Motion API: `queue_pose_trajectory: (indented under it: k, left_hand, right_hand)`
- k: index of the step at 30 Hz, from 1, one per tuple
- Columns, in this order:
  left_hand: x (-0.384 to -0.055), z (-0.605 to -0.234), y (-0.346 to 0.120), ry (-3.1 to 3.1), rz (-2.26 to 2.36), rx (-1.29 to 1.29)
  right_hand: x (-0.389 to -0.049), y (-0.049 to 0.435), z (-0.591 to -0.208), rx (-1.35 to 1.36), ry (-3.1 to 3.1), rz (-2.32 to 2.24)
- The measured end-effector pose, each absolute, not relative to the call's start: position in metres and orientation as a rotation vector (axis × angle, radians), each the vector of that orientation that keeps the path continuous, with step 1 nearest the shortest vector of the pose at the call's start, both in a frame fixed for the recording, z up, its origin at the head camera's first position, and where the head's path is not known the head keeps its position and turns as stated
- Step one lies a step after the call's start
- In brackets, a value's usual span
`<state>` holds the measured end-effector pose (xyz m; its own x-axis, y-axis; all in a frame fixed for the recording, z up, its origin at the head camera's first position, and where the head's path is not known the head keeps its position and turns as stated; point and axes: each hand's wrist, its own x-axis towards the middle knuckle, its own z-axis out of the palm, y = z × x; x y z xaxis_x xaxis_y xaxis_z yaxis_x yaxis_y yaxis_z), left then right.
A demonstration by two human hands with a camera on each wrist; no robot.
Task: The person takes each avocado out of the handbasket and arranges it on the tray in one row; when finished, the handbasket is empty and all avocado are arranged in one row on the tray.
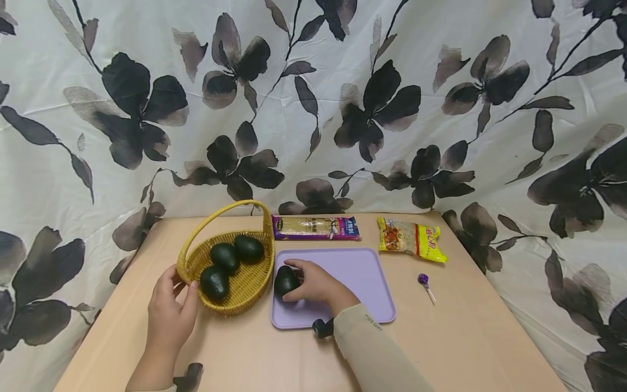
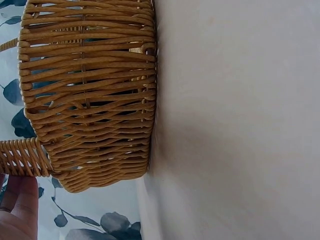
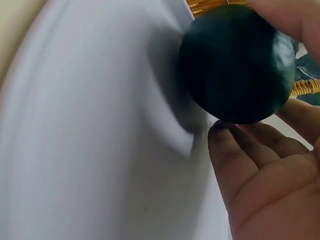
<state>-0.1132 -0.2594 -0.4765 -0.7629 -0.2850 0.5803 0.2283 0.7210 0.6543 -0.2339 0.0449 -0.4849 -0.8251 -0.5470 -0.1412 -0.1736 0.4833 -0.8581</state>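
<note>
My right hand (image 1: pixel 315 283) holds a dark green avocado (image 1: pixel 286 281) between thumb and fingers, over the left end of the lilac tray (image 1: pixel 343 267). In the right wrist view, the avocado (image 3: pixel 235 65) is close over the tray surface, with its shadow beside it. On the left, a yellow woven basket (image 1: pixel 245 302) with an arched handle contains three more avocados (image 1: pixel 215 283). My left hand (image 1: pixel 171 310) grips the basket at its left side, by the foot of the handle. Fingers (image 2: pixel 22 205) touch the handle base in the left wrist view.
Behind the tray lies a purple-ended packet of noodles (image 1: pixel 315 228). At the back right is a yellow bag (image 1: pixel 411 239) with a clear window, and a purple-wrapped lollipop (image 1: pixel 426 287) lies in front of it. A floral cloth (image 1: pixel 313 109) hangs behind the table.
</note>
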Motion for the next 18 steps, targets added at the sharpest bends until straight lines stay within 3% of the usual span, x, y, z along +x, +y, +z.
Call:
queue_pose_trajectory:
  k: [18]
  left_hand:
    - [-0.1130, -0.4770, -0.2588, -2.242, -0.966, 0.050]
  right_hand:
    - [-0.2359, 0.0397, -0.4921, -0.589, 2.333, -1.350]
